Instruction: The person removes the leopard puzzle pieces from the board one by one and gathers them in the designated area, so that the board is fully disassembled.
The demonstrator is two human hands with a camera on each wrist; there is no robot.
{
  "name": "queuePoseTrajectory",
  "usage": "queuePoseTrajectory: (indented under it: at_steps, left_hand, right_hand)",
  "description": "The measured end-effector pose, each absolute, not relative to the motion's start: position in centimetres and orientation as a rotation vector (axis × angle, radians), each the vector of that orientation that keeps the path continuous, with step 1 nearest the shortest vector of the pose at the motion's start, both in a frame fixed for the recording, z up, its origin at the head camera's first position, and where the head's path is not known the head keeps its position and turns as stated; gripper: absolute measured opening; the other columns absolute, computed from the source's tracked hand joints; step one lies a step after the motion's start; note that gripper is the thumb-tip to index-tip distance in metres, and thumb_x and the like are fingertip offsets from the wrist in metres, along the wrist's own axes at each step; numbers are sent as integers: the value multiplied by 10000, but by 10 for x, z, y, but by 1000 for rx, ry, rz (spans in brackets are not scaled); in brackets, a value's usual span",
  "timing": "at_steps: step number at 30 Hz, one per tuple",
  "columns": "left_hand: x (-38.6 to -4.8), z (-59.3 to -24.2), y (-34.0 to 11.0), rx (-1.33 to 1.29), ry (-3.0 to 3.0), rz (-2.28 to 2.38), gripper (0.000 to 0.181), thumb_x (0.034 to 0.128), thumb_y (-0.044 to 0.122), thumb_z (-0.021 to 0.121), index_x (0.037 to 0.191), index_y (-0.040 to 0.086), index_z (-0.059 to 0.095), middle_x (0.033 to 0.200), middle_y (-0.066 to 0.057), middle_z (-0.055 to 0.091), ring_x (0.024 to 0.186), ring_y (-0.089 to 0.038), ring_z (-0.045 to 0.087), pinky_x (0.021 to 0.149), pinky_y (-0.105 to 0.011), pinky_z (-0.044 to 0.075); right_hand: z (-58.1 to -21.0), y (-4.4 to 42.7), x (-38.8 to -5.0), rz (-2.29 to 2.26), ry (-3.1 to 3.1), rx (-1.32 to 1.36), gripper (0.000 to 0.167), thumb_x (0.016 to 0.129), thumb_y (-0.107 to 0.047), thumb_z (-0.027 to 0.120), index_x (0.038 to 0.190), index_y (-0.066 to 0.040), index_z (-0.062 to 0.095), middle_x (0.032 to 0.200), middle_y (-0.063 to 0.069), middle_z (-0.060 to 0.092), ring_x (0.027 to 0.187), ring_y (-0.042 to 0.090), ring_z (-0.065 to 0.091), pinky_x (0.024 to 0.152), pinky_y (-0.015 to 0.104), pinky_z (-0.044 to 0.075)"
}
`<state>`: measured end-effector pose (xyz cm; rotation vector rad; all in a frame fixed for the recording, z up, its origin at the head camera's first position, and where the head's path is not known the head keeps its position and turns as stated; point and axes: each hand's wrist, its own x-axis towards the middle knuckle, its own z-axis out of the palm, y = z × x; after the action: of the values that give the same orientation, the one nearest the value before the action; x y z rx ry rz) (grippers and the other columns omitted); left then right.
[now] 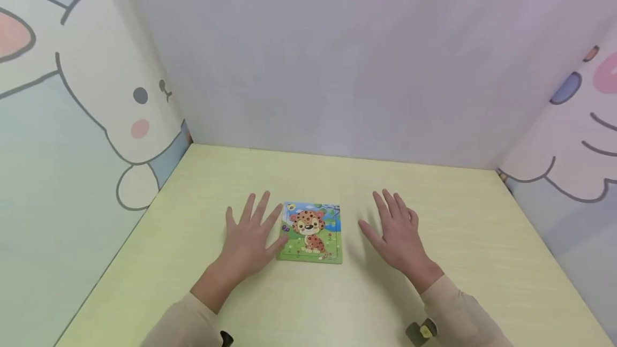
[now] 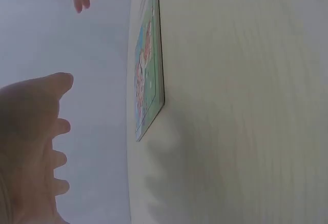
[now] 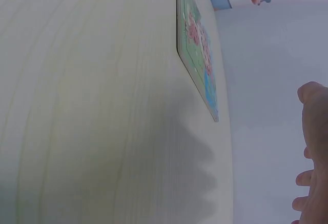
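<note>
A square jigsaw puzzle board [image 1: 310, 232] with a cartoon leopard on it lies flat on the table, between the two hands. My left hand [image 1: 248, 242] hovers at its left side, fingers spread; thumb and index finger overlap the board's left edge in the head view. In the left wrist view, a gap shows between that hand [image 2: 31, 147] and the puzzle board [image 2: 148, 70]. My right hand [image 1: 397, 237] is held above the table to the right of the board, fingers extended and apart from it. Neither hand holds anything.
The pale yellow table [image 1: 434, 202] meets a plain light wall [image 1: 318, 58] at the back. Side panels with cartoon animals, including a white figure [image 1: 115, 95] on the left, border the table. Shadows of the hands fall on the tabletop.
</note>
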<state>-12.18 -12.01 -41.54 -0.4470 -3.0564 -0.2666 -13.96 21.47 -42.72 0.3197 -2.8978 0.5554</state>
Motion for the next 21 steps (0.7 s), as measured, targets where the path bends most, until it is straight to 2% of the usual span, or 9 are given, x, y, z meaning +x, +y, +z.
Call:
queuePoseTrajectory:
  at_steps: [8, 21]
  left_hand:
    - [-106, -433, -103, -610, -3100, -313, 693, 1016, 591, 558, 1599, 234, 448, 1741, -102, 259, 1599, -425, 225, 1135, -832, 205]
    - [-86, -446, -90, -730, -3207, -452, 689, 1014, 604, 556, 1596, 249, 456, 1761, -73, 204, 1617, -401, 186, 1123, -846, 206]
  right_hand:
    - [-428, 212, -138, 559, -2897, 330, 776, 1035, -477, 567, 1630, -51, 310, 1687, 239, 287, 1570, 479, 202, 1161, 687, 199]
    - [-432, 207, -133, 555, -2899, 337, 772, 1036, -484, 568, 1630, -58, 320, 1681, 233, 308, 1564, 473, 226, 1150, 674, 222]
